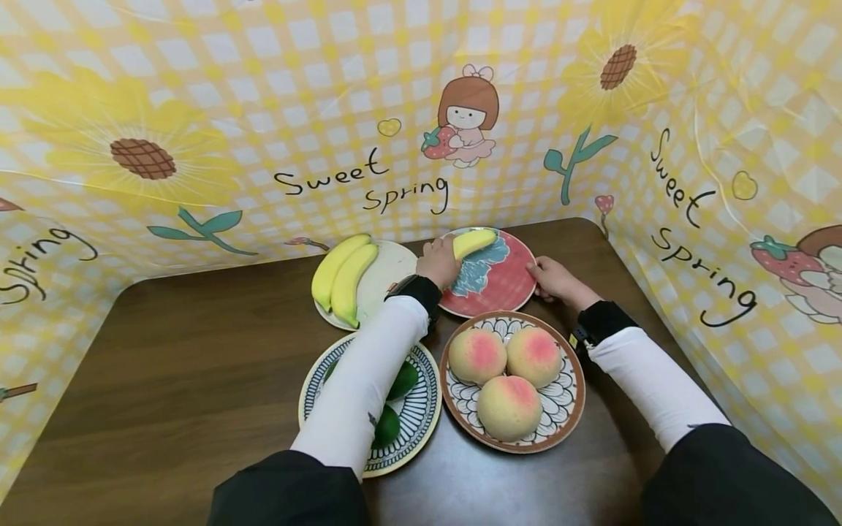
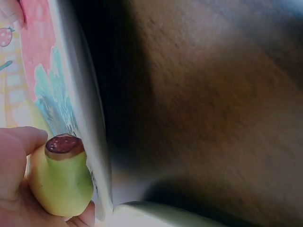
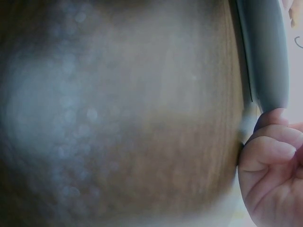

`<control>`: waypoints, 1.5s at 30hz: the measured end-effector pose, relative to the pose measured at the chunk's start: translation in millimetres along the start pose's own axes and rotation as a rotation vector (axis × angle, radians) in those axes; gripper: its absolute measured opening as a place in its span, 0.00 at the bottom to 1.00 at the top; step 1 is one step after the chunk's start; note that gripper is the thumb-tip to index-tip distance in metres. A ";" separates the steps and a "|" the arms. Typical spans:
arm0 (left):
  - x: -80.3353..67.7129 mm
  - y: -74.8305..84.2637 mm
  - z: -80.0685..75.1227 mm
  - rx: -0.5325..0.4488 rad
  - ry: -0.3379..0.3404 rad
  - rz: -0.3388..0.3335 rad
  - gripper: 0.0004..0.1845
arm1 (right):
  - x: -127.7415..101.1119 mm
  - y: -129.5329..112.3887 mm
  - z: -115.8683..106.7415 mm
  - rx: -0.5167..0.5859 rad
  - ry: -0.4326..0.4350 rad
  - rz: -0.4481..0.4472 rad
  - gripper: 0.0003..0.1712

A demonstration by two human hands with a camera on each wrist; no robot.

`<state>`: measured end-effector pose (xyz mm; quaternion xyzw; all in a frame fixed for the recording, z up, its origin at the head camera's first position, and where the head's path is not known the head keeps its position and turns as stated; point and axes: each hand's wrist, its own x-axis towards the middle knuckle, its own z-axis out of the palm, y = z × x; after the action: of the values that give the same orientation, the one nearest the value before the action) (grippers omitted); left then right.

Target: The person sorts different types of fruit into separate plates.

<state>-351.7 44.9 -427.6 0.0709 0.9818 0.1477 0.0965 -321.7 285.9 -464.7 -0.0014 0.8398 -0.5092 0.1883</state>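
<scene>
My left hand (image 1: 439,263) grips a yellow banana (image 1: 475,241) over the left part of a red plate (image 1: 506,281) with a blue-green leafy pattern. In the left wrist view the cut brown stem end of this banana (image 2: 64,184) faces the camera, with thumb and fingers around it close to the plate's side. At the plate's right edge, my right hand (image 1: 558,281) pinches the rim. The right wrist view shows curled fingers (image 3: 272,151) at the plate's pale underside (image 3: 267,52). Two more bananas (image 1: 345,277) lie on a cream plate (image 1: 388,256) left of my left hand.
Nearer me, a brown-rimmed plate (image 1: 579,387) bears three peaches (image 1: 509,408). Left of it, a blue-patterned plate (image 1: 430,398) holds green fruits (image 1: 403,381), partly hidden under my left sleeve. All stand on a dark wooden table (image 1: 184,380); a yellow checked cloth (image 1: 263,88) hangs behind.
</scene>
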 end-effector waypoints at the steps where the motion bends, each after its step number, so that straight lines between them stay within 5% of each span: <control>1: 1.3 -0.4 0.2 0.000 -0.004 -0.006 0.33 | 0.4 -0.9 -0.2 -0.003 0.000 -0.001 0.17; 16: 5.9 -7.7 5.5 0.023 0.087 -0.025 0.33 | 1.2 -7.1 4.5 -0.022 0.011 0.013 0.17; 25: -1.8 -8.3 3.1 0.051 0.175 0.020 0.33 | 0.4 -6.8 7.9 -0.010 0.014 0.013 0.19; 45: 0.2 -8.5 6.2 0.054 0.107 0.043 0.41 | -4.0 -2.0 4.7 -0.008 0.014 0.012 0.17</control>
<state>-351.5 38.6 -436.1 0.0863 0.9874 0.1269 0.0387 -316.9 281.7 -463.6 0.0063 0.8431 -0.5048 0.1854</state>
